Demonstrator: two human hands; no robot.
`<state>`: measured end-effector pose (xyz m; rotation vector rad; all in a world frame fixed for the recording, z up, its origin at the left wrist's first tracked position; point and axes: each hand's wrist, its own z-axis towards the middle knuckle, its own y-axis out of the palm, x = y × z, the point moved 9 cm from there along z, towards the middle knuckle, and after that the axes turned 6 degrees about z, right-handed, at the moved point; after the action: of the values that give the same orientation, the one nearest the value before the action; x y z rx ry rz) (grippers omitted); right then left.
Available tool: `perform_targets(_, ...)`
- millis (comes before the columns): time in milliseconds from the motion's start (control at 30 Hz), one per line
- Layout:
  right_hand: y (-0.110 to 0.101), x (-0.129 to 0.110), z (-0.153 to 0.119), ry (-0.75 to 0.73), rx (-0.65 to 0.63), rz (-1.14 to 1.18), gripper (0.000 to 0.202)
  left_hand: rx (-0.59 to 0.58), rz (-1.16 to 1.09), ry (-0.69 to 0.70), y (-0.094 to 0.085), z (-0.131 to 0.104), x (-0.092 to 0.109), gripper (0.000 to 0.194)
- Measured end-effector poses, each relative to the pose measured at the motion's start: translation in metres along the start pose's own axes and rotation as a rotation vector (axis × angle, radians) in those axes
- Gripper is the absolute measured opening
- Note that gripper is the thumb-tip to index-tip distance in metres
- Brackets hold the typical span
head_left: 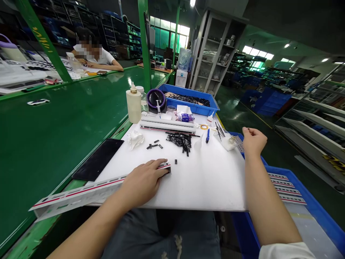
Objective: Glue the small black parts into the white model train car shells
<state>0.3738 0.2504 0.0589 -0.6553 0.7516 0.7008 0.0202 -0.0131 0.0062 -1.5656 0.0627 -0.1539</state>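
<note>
My left hand [142,181] rests over the right end of a long white model train shell [88,186] with a red stripe and window cutouts, thumb and fingers gripping it. The shell slants across the table's left edge. Just past its right end lies one small black piece [176,162]. Behind it are a pile of small black pieces [180,142] and a few loose ones [155,145]. My right hand [253,141] is raised over the table's right side, fingers pinched together; anything between them is too small to make out. Nearest to it stands a small glue-stained dish [229,143].
More white shells [168,126] lie at the back, before a blue bin [194,104]. A cream bottle [134,106], tweezers [219,130], blue knife [207,136] and crumpled tissue [135,139] surround the pile. Striped shells [287,189] fill a blue crate on the right. Another person [94,54] sits across the green conveyor [67,108].
</note>
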Motion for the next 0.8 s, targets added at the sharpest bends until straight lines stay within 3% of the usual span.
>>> perform_targets(100,0.017,0.006,-0.004,0.047,-0.161,-0.026,0.030,0.007,-0.003,0.001,0.000,0.000,-0.001,0.044)
perform_targets(167,0.014,-0.001,-0.014,0.046,-0.166,-0.028,0.041,0.008,-0.010,0.007,0.000,-0.001,0.000,0.044)
perform_targets(267,-0.007,-0.040,-0.045,-0.047,-0.051,0.117,0.041,0.007,-0.015,0.019,0.000,-0.001,0.001,0.043)
perform_targets(300,-0.008,-0.060,-0.060,-0.097,-0.079,0.191,0.037,0.008,-0.015,0.022,0.000,-0.001,0.001,0.043)
perform_targets(367,0.010,-0.104,-0.099,-0.196,-0.340,0.265,0.027,0.006,-0.020,0.033,0.000,0.000,0.000,0.043)
perform_targets(467,0.066,-0.155,-0.185,-0.328,-1.021,0.184,0.025,-0.011,-0.051,0.042,-0.001,0.004,-0.003,0.043)
perform_targets(533,0.089,-0.163,-0.224,-0.394,-1.218,0.039,0.026,-0.036,-0.080,0.039,-0.001,0.006,-0.007,0.044)
perform_targets(667,0.114,-0.149,-0.252,-0.447,-1.235,-0.175,0.034,-0.102,-0.135,0.035,0.001,0.011,-0.013,0.046)
perform_targets(800,0.117,-0.138,-0.259,-0.455,-1.211,-0.216,0.032,-0.165,-0.191,0.036,0.002,0.015,-0.017,0.045)
